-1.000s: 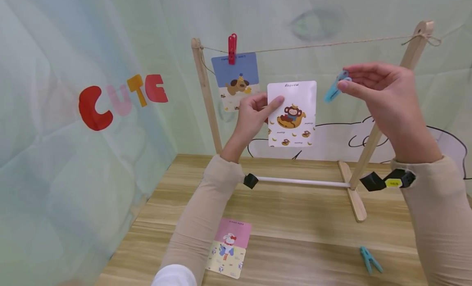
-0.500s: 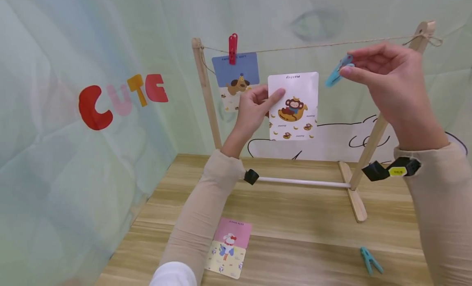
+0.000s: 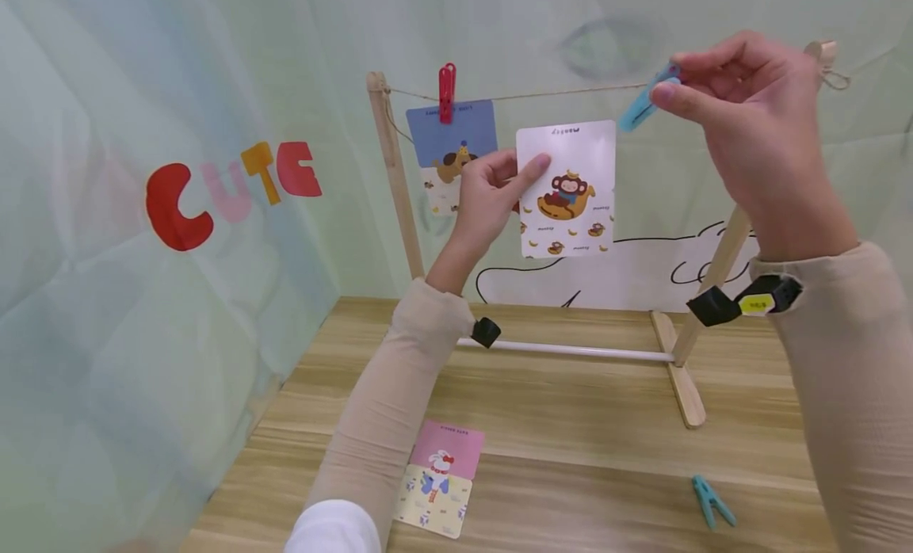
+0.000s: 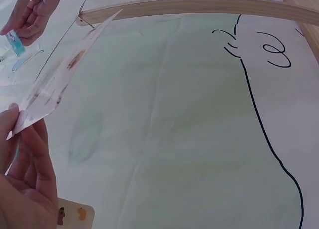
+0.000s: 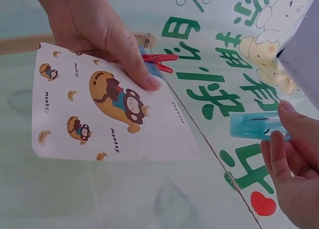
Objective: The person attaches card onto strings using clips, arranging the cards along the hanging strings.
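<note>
Left hand (image 3: 488, 192): closed in a pinch on the left edge of the monkey card (image 3: 567, 196), thumb flat on the printed face, fingers behind. We place the card upright in mid-air, its top edge below the string (image 3: 556, 93) in the head view, and apart from the blue peg. Right hand (image 3: 756, 117): thumb and fingertips pinched on one end of the blue peg (image 3: 645, 105), the other end pointing down towards the card's upper right corner. Against the frame a second ago, we note both hands higher, card and peg raised with them, the right hand by more; the peg now overlaps the string from our head view, though we cannot tell whether they touch. Next, on the string: one red peg (image 3: 446, 93), clipped over the top of the dog card (image 3: 456, 125), which hangs partly behind the left hand, as before. The string is tied between the two posts of a wooden rack (image 3: 392, 149). On the table (image 3: 571, 426), both unmoved: one rabbit card (image 3: 438, 478), lying beside the left sleeve, and one teal peg (image 3: 712, 501), towards the right sleeve. Backdrop: one cloth, lettered CUTE (image 3: 178, 208) at left.
</note>
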### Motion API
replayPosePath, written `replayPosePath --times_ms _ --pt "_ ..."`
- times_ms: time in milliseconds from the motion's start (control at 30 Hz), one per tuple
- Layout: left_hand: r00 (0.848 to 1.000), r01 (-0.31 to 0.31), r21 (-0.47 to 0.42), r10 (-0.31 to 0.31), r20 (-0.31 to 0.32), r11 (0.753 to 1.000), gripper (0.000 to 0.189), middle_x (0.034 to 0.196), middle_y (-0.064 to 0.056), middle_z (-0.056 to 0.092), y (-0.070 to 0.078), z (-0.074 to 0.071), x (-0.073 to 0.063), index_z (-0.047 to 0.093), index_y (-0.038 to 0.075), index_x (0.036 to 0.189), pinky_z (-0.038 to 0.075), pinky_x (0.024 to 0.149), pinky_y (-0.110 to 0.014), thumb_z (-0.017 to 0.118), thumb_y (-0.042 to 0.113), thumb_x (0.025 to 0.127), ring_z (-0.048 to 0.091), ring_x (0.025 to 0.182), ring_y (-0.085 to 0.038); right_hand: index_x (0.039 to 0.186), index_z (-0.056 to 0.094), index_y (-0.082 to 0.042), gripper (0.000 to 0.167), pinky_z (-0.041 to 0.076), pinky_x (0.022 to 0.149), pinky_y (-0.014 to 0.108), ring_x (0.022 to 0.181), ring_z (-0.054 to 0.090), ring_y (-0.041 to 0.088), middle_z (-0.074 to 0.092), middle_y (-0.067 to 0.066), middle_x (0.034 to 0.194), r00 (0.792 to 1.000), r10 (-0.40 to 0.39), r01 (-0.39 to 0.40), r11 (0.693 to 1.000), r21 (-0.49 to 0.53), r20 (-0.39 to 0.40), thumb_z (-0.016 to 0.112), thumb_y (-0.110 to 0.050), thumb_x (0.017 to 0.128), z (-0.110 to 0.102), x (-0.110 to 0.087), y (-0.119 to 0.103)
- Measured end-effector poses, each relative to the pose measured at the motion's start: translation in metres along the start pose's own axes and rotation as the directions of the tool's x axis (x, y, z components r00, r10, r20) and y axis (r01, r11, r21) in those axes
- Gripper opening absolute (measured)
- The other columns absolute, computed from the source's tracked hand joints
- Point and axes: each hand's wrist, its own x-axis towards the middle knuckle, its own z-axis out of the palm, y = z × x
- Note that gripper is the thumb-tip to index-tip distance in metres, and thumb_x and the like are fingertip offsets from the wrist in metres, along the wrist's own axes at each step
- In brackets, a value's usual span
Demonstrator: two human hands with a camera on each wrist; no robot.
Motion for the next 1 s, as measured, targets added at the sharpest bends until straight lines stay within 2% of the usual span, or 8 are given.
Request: replayPosePath --times_ms 300,433,867,1000 --pt "1.000 0.026 0.000 -0.026 -0.004 1.000 0.022 0.090 -0.012 0.074 0.005 0.004 0.003 0.070 -0.004 0.108 0.058 0.063 -0.029 0.069 0.015 0.096 0.070 0.076 -0.025 0.100 0.059 0.024 0.029 0.055 0.089 0.033 0.084 0.065 0.032 0.067 0.027 0.095 1.000 -0.028 0.028 1.000 -0.005 0.013 0.072 0.024 0.074 0.011 0.010 -0.003" --pt "1.000 0.020 -0.002 -0.020 -0.002 1.000 0.021 0.090 -0.013 0.074 0.006 0.004 0.006 0.070 -0.004 0.107 0.058 0.063 -0.029 0.068 0.015 0.096 0.070 0.074 -0.025 0.100 0.060 0.023 0.030 0.055 0.089 0.033 0.084 0.065 0.032 0.067 0.027 0.096 1.000 -0.020 0.020 1.000 -0.017 0.012 0.074 0.022 0.073 0.017 0.016 -0.004" --pt "1.000 0.005 -0.004 -0.005 0.000 1.000 0.021 0.089 -0.013 0.073 0.011 0.007 0.012 0.070 -0.005 0.106 0.059 0.065 -0.032 0.068 0.014 0.096 0.070 0.074 -0.025 0.097 0.065 0.019 0.029 0.053 0.091 0.028 0.088 0.064 0.029 0.069 0.021 0.093 1.000 -0.013 0.017 0.990 -0.141 0.024 0.080 0.013 0.073 0.028 0.038 0.002" --pt "1.000 0.029 0.002 -0.029 -0.008 1.000 0.021 0.089 -0.012 0.073 0.012 0.008 0.014 0.070 -0.004 0.106 0.058 0.066 -0.031 0.069 0.015 0.096 0.070 0.075 -0.024 0.097 0.066 0.017 0.026 0.053 0.091 0.027 0.089 0.064 0.028 0.068 0.019 0.094 1.000 -0.010 0.014 0.982 -0.189 0.025 0.079 0.012 0.075 0.029 0.043 0.003"
